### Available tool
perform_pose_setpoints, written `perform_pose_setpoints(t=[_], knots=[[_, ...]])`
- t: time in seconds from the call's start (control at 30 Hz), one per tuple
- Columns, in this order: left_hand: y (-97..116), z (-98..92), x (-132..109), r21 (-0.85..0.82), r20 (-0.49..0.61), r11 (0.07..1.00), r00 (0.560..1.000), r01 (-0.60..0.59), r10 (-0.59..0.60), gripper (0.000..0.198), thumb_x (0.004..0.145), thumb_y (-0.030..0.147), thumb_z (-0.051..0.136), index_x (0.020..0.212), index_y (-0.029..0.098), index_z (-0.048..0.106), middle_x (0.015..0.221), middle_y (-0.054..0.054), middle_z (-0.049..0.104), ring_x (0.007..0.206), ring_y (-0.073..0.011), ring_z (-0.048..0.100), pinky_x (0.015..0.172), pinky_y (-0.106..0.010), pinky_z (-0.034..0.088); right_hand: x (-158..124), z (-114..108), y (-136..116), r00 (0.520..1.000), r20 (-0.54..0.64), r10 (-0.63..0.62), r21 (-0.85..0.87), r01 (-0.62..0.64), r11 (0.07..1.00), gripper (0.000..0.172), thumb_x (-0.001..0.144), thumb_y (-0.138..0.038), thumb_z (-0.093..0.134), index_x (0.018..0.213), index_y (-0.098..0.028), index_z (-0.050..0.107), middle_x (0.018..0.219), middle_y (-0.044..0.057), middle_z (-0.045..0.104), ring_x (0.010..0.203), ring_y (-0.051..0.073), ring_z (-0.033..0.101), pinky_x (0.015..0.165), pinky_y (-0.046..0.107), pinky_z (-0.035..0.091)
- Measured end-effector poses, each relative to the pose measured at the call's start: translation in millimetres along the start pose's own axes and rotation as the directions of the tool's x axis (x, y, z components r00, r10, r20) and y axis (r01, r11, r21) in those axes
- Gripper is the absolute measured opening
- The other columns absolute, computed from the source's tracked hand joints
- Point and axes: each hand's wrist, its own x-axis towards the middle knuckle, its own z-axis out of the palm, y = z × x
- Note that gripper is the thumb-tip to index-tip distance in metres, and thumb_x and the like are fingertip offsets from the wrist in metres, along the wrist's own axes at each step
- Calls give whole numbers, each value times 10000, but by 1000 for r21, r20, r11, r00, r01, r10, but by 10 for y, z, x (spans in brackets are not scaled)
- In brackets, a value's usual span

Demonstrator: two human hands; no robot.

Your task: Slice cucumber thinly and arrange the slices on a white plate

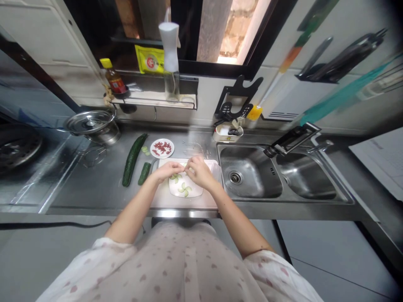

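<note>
Both hands meet above a white plate (195, 191) that lies on a pale cutting board (160, 202). My left hand (168, 170) has its thumb and fingers pinched together; whatever is between them is too small to make out. My right hand (199, 171) is also closed in a pinch, its fingertips touching or nearly touching the left ones. Thin green-edged slices (185, 189) form a pinwheel on the plate, with more slices beside my left fingers. A small round plate of red pieces (162, 148) sits behind the board. Left of it are a cut cucumber piece (144, 173) and a long cucumber (134, 161).
A double sink (252, 172) with a tap (321, 146) adjoins the board on the right. A lidded steel pot (103, 130) stands at the back left. Behind are a small caddy (228, 133) and a wall shelf (151, 100) with bottles. Round slices (145, 150) lie near the long cucumber.
</note>
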Motion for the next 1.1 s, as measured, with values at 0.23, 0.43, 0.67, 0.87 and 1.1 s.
perform_pose_setpoints(t=[0.23, 0.43, 0.67, 0.87, 1.1], knots=[[-175, 120, -36, -22, -233, 988, 962, -154, 145, 309, 725, 415, 639, 873, 145, 645, 831, -44, 650, 726, -137, 586, 629, -227, 442, -130, 82, 9, 996, -63, 62, 40, -59, 997, 94, 855, -197, 530, 799, -202, 604, 911, 60, 553, 920, 217, 441, 825, 343, 379], [-606, 298, -122, 209, -418, 966, 879, -150, 227, 233, 749, 356, 620, 899, 178, 628, 853, -32, 668, 774, -155, 607, 736, -266, 461, -443, 363, 55, 976, -34, 213, -37, -214, 976, 127, 860, -226, 520, 781, -200, 616, 905, 70, 551, 916, 223, 426, 823, 344, 355], [-786, 512, -214, 520, -319, 852, 938, 56, 134, 169, 796, 284, 585, 938, 199, 617, 857, -22, 680, 764, -167, 603, 710, -259, 419, -686, 704, 52, 925, 110, 364, -170, -343, 924, 152, 864, -243, 503, 812, -187, 635, 955, 87, 542, 959, 241, 396, 839, 370, 313], [-765, 600, -193, 608, -300, 784, 951, 127, 78, 146, 831, 275, 544, 944, 206, 606, 876, -23, 671, 803, -172, 603, 696, -255, 395, -730, 827, 21, 893, 140, 428, -206, -397, 895, 173, 864, -265, 497, 854, -183, 649, 1012, 97, 528, 995, 255, 375, 858, 386, 299], [-760, 645, -174, 646, -300, 750, 951, 143, 77, 139, 841, 279, 539, 942, 214, 608, 873, -25, 662, 848, -179, 594, 701, -256, 382, -757, 886, 17, 883, 138, 448, -213, -415, 885, 184, 856, -264, 495, 874, -179, 658, 1047, 106, 508, 1003, 261, 360, 865, 395, 294]])
